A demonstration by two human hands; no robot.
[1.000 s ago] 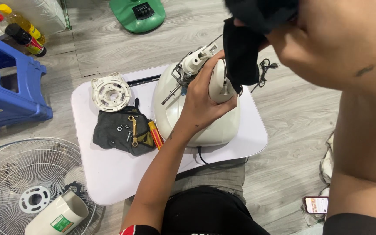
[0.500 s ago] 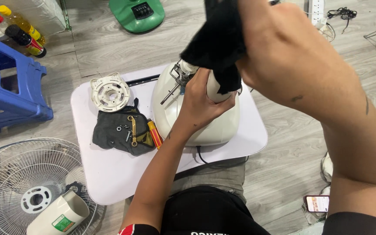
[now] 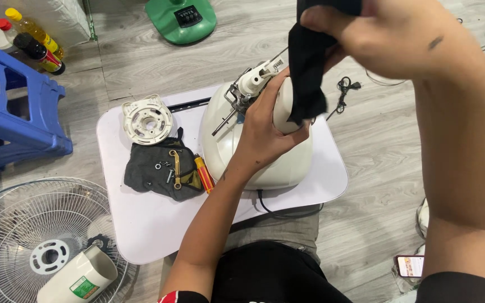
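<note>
White fan body (image 3: 237, 140) stood on the small table (image 3: 141, 224), tilted. Left hand (image 3: 262, 134) wrapped round its neck; right hand (image 3: 388, 36) pinched a black rag (image 3: 307, 73) against it. Loose screws on the dark cloth (image 3: 158, 171) beside the fan body risked scattering if it tipped.

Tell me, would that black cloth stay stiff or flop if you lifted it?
Probably floppy: the black cloth droops in folds from the right hand, down against the white fan motor. It seems light, since fingertips alone pinch it up. It likely won't slip, being bunched in the grip.
</note>
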